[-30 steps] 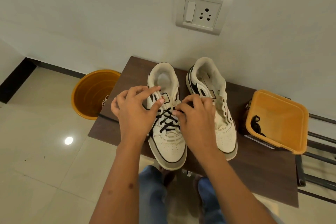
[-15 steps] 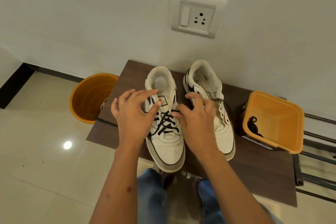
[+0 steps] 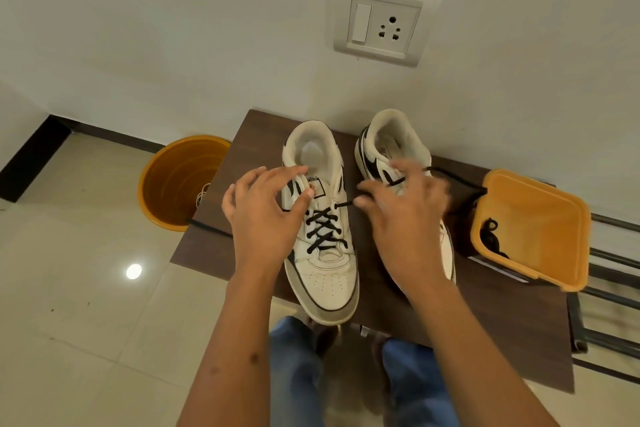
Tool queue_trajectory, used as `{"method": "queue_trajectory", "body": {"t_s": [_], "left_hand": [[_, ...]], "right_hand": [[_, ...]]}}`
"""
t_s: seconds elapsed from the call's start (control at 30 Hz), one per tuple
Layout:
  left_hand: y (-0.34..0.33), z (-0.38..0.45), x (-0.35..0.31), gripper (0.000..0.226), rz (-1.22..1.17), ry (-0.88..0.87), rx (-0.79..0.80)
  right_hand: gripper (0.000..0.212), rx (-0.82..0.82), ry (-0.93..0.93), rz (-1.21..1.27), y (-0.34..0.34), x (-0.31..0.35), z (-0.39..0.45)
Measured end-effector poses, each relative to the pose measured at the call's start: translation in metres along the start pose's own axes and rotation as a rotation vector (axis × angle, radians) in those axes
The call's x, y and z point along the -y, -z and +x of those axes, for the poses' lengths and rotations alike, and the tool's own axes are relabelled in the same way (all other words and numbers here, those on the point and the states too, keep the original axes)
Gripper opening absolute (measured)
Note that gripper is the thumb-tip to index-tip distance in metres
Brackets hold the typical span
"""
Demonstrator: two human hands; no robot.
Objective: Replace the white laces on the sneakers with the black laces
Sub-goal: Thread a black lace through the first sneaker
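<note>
Dark table [image 3: 485, 322]: right hand [image 3: 401, 218] now further right, pinching black lace [image 3: 325, 229]; left hand [image 3: 263, 215] gripping sneaker [image 3: 325, 274].

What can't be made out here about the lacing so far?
Head view only:
- Right sneaker: its eyelets and any lace are hidden by the right hand.
- Right hand: motion-blurred, so its hold on the black lace is unclear.
- Bucket contents: cut off by the table.

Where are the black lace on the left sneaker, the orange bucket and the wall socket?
black lace [image 3: 325, 230], head view, on the crossed rows over the tongue.
orange bucket [image 3: 173, 180], head view, on its inner wall.
wall socket [image 3: 389, 28], head view, on the white plate by the holes.
</note>
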State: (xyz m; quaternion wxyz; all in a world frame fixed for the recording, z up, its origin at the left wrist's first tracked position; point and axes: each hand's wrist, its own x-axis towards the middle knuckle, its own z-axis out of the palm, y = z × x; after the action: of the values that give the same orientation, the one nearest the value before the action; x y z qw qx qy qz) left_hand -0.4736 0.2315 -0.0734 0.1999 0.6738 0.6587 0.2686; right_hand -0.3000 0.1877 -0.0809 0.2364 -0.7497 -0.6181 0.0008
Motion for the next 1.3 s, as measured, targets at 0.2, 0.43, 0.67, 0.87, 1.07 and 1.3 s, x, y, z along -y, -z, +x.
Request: {"method": "queue_trajectory", "body": {"t_s": [0.2,0.43,0.67,0.87,1.07,1.3], "left_hand": [[0.002,-0.001,-0.002,0.033,0.025,0.013,-0.002],[0.008,-0.007,0.010,0.035,0.005,0.297,0.332],[0.015,-0.007,0.002,0.021,-0.171,0.199,0.585],[0.027,-0.007,-0.024,0.024,-0.741,0.202,0.459],[0.020,-0.005,-0.031,0.025,-0.681,0.136,0.409],[0.019,-0.004,-0.028,0.015,-0.545,0.145,0.183]], "right_hand": [[0.005,0.027,-0.014,0.028,-0.009,0.001,-0.003],[0.029,0.036,-0.156,0.205,0.000,0.003,-0.002],[0.021,0.112,-0.187,0.504,0.007,0.022,-0.007],[0.025,0.570,-0.422,1.197,0.027,0.047,-0.006],[0.030,0.657,-0.445,1.434,0.021,0.057,-0.012],[0.011,0.252,-0.245,0.843,0.007,0.040,-0.014]]}}
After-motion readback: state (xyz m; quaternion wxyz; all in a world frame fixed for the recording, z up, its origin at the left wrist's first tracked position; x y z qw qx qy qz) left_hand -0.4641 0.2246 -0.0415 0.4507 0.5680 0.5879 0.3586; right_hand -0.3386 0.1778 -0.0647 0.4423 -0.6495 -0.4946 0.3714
